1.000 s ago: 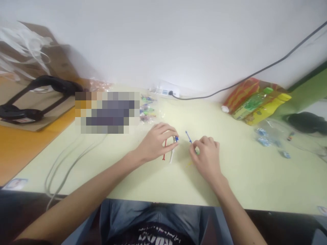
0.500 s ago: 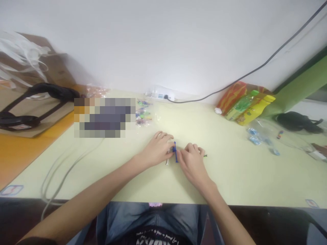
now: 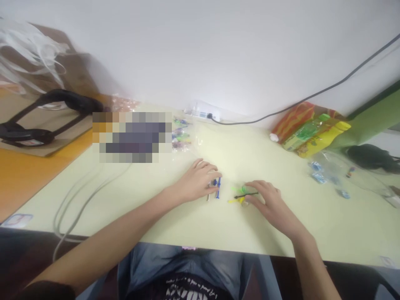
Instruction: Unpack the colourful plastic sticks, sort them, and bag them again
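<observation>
My left hand [image 3: 196, 181] rests on the pale yellow table [image 3: 162, 208], its fingers curled around a small bundle of thin plastic sticks; a blue stick [image 3: 218, 187] and a white one show at its fingertips. My right hand [image 3: 270, 202] lies to the right with its fingers spread over loose sticks: a black one [image 3: 245, 195], a yellow one [image 3: 234, 201] and a pale green one [image 3: 237, 188]. Its fingertips touch the black stick.
A clear bag of coloured sticks [image 3: 180, 133] lies behind my left hand. A power strip [image 3: 203, 112] with a black cable sits by the wall. Colourful snack bags [image 3: 309, 129] and small wrapped items [image 3: 318, 177] lie at the right. Grey cables [image 3: 81, 200] trail at the left.
My right hand has drawn away from the left hand to the right, leaving the blue stick with the left. It now sits over the loose black, yellow and green sticks.
</observation>
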Action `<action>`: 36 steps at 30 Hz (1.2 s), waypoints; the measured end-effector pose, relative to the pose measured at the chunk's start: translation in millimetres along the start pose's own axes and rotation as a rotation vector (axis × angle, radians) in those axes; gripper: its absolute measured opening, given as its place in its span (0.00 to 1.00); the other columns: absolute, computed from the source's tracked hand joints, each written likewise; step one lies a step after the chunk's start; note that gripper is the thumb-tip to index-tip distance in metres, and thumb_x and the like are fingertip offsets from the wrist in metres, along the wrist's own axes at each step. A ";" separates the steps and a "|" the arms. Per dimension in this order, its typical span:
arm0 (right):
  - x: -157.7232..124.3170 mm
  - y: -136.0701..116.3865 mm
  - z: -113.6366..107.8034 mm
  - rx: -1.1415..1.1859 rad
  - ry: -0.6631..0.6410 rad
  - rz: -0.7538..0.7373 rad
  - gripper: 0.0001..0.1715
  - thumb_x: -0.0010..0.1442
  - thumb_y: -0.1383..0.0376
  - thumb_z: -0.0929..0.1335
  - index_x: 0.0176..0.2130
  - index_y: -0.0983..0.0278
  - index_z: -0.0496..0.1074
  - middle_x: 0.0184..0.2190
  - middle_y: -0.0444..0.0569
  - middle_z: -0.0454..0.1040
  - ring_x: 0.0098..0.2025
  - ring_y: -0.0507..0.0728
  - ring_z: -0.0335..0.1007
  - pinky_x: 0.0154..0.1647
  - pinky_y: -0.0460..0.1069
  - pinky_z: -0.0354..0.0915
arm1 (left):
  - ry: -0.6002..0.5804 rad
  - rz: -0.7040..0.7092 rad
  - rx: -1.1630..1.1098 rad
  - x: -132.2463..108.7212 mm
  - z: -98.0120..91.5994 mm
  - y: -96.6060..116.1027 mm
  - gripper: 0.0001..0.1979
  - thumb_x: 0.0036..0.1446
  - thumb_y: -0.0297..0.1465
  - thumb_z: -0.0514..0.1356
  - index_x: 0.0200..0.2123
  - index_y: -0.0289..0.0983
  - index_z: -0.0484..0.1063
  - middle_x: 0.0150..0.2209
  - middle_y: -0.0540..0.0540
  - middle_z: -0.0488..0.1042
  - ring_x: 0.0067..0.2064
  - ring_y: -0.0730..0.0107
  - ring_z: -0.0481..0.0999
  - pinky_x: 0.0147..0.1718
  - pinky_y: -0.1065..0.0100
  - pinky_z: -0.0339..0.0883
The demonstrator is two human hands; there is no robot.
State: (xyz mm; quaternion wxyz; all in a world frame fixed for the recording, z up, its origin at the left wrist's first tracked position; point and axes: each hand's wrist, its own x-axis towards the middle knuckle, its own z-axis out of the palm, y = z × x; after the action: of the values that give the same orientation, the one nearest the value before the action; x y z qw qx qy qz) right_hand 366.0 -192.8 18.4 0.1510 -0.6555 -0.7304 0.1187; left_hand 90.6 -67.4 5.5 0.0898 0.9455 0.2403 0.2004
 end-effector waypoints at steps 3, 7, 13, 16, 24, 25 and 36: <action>-8.5 -5.1 8.0 -0.020 -0.006 -0.056 0.31 0.68 0.46 0.66 0.65 0.50 0.62 0.63 0.53 0.68 0.64 0.67 0.63 0.61 0.65 0.61 | 0.037 0.036 -0.022 -0.2 1.1 -0.3 0.15 0.64 0.40 0.64 0.52 0.42 0.75 0.53 0.42 0.74 0.57 0.55 0.70 0.62 0.50 0.58; -11.5 -13.7 31.3 -0.154 0.101 -0.178 0.39 0.63 0.45 0.70 0.68 0.51 0.61 0.69 0.59 0.58 0.71 0.75 0.51 0.62 0.71 0.59 | 0.071 0.068 -0.050 0.4 2.6 -0.2 0.14 0.67 0.40 0.61 0.52 0.41 0.75 0.53 0.40 0.74 0.57 0.56 0.71 0.61 0.49 0.60; -4.0 -4.4 52.6 -0.111 0.189 -0.340 0.13 0.71 0.60 0.66 0.52 0.53 0.77 0.62 0.55 0.69 0.67 0.69 0.61 0.60 0.67 0.64 | 0.096 0.129 -0.066 -0.7 3.7 -1.0 0.12 0.68 0.37 0.59 0.51 0.39 0.75 0.51 0.40 0.75 0.55 0.58 0.73 0.61 0.50 0.62; -4.2 15.7 50.7 -0.018 0.223 -0.341 0.12 0.71 0.61 0.66 0.48 0.55 0.79 0.57 0.53 0.74 0.60 0.64 0.69 0.58 0.63 0.68 | 0.122 0.138 -0.074 -1.8 3.8 -3.0 0.12 0.69 0.36 0.58 0.50 0.38 0.75 0.50 0.40 0.75 0.54 0.59 0.74 0.60 0.51 0.63; -6.6 58.2 32.2 0.034 0.227 -0.176 0.14 0.71 0.56 0.65 0.43 0.56 0.80 0.50 0.52 0.78 0.53 0.65 0.74 0.55 0.65 0.70 | 0.128 0.122 -0.105 -2.9 4.8 -5.7 0.12 0.70 0.36 0.56 0.51 0.39 0.74 0.50 0.41 0.75 0.53 0.60 0.74 0.60 0.53 0.63; -6.2 58.1 30.5 0.041 0.218 -0.159 0.14 0.70 0.56 0.65 0.43 0.56 0.80 0.50 0.52 0.79 0.52 0.65 0.74 0.55 0.64 0.70 | 0.127 0.121 -0.107 -3.0 5.0 -5.8 0.12 0.70 0.36 0.56 0.51 0.39 0.74 0.50 0.41 0.75 0.53 0.61 0.74 0.60 0.53 0.63; 2.6 51.0 10.7 0.083 0.127 0.024 0.20 0.69 0.51 0.64 0.50 0.58 0.76 0.54 0.52 0.78 0.56 0.64 0.72 0.54 0.60 0.71 | 0.165 0.100 -0.151 -4.0 1.2 -6.3 0.12 0.71 0.35 0.55 0.52 0.40 0.74 0.49 0.42 0.76 0.51 0.61 0.74 0.57 0.54 0.64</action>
State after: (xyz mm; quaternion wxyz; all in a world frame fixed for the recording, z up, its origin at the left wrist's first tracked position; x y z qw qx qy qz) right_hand 408.8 -184.3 -10.3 0.2228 -0.6636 -0.7058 0.1088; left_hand 85.3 -63.9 1.4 0.1307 0.9272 0.1835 0.2991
